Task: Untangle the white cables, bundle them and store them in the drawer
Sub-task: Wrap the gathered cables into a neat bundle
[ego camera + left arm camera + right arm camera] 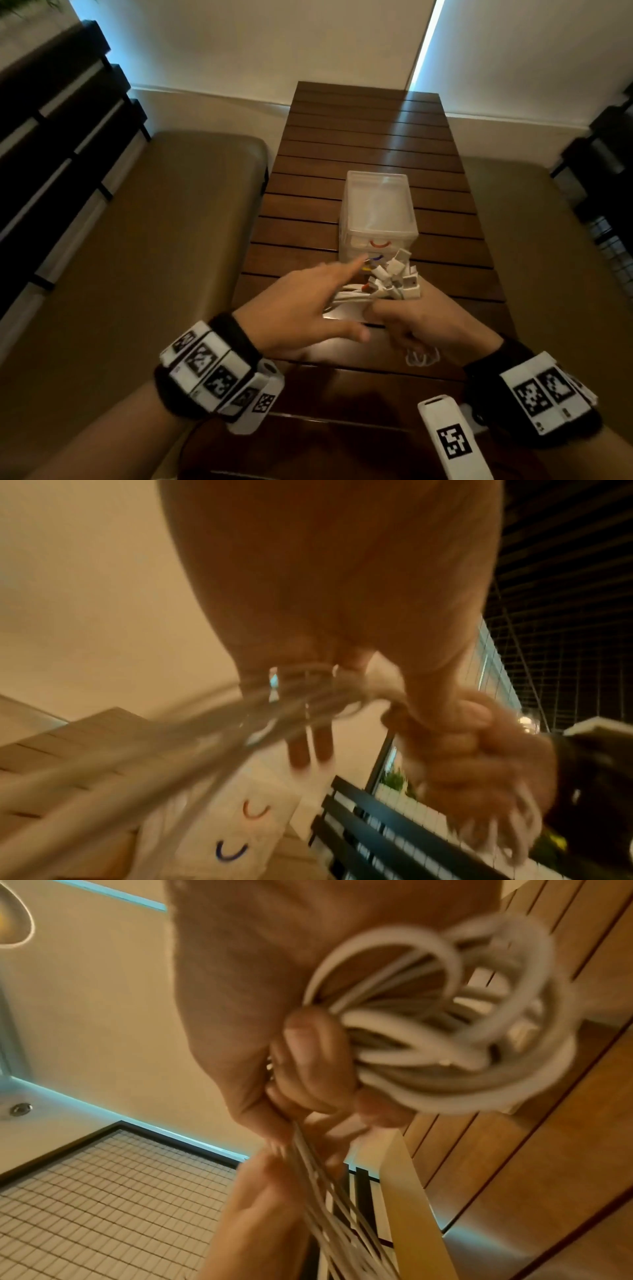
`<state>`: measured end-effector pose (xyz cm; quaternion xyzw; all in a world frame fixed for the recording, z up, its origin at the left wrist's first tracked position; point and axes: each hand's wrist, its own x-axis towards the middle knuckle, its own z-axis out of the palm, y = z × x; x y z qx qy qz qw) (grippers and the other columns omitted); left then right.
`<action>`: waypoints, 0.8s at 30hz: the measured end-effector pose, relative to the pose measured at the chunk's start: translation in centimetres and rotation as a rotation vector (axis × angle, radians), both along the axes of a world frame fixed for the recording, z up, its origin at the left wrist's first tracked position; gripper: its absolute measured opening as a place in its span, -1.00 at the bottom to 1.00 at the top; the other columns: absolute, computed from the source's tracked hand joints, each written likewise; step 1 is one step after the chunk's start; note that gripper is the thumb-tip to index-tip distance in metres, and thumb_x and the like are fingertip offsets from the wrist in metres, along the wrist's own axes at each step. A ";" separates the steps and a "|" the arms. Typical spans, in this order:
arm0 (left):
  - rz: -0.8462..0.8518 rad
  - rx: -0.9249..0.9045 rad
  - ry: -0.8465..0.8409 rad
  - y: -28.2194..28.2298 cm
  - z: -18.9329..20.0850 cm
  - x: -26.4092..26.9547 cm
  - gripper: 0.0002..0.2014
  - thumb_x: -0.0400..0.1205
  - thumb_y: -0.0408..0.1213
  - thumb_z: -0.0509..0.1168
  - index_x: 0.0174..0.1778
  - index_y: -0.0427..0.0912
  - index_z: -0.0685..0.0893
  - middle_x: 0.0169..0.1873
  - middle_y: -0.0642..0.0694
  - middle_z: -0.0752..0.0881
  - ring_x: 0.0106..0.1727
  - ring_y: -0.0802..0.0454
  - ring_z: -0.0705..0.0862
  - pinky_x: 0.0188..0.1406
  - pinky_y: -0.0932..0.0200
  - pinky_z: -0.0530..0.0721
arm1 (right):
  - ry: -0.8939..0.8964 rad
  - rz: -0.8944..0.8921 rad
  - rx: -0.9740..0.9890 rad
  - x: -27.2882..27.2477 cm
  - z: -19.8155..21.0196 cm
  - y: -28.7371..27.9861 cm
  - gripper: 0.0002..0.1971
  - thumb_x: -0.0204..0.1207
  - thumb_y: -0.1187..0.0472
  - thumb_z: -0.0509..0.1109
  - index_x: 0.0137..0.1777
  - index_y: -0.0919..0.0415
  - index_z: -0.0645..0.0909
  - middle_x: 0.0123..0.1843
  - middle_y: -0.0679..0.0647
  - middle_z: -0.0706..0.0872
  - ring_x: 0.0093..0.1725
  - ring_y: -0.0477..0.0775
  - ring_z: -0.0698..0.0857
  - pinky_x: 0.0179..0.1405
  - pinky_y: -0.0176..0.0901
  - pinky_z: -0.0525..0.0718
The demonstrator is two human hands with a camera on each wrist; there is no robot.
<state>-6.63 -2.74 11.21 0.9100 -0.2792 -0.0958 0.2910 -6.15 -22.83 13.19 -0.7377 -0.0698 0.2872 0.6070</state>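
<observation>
The bundle of white cables (pixel 394 281) sits in my right hand (pixel 411 322), which grips it in a fist above the near part of the table; several white plugs stick up from the fist. In the right wrist view the fingers of the right hand (pixel 308 1056) curl round a coil of cable loops (pixel 445 1015). My left hand (pixel 308 308) reaches forward with straight fingers over the loose strands (pixel 205 723), its index finger pointing at the drawer fronts. The translucent white drawer unit (pixel 376 212) stands just beyond, with red, blue and yellow handles; its drawers look closed.
The slatted dark wooden table (pixel 376 137) runs away from me to the wall. Padded olive benches flank it on the left (pixel 154 222) and on the right (pixel 548 240), each with a dark slatted back. A small cable loop (pixel 421 356) hangs below my right fist.
</observation>
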 end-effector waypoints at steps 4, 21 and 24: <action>0.118 -0.391 0.200 -0.7 -1.0 0.3 -0.70 0.65 0.13 0.25 -0.30 0.03 0.56 -0.53 0.19 0.57 -0.52 0.25 0.51 -0.47 0.27 0.47 | 0.051 -0.173 0.198 0.5 0.6 -1.7 -0.83 0.31 0.27 0.43 -0.36 0.37 0.53 -0.66 0.09 0.26 -0.78 0.00 0.20 -0.63 -0.17 0.41; 0.350 -0.574 0.113 -7.5 -1.8 -2.3 -0.56 0.76 0.14 -0.07 0.18 0.05 0.65 -0.32 -0.01 0.76 -0.30 0.08 0.73 -0.27 -0.10 0.66 | 0.064 -0.456 0.520 0.2 -2.2 -1.1 -0.19 0.05 -0.10 0.74 0.28 0.32 0.68 0.10 0.30 0.78 -0.07 0.08 0.81 -0.18 -0.16 0.76; 0.326 -0.343 -0.015 -7.7 -1.4 -2.4 -0.55 0.74 0.14 -0.16 -0.18 0.04 0.56 -0.51 0.04 0.59 -0.46 0.10 0.60 -0.42 0.10 0.56 | -0.023 -0.494 0.384 -0.2 -2.3 -0.6 -0.26 0.03 -0.12 0.75 0.19 0.25 0.72 0.14 0.22 0.80 0.12 0.10 0.79 0.01 -0.06 0.77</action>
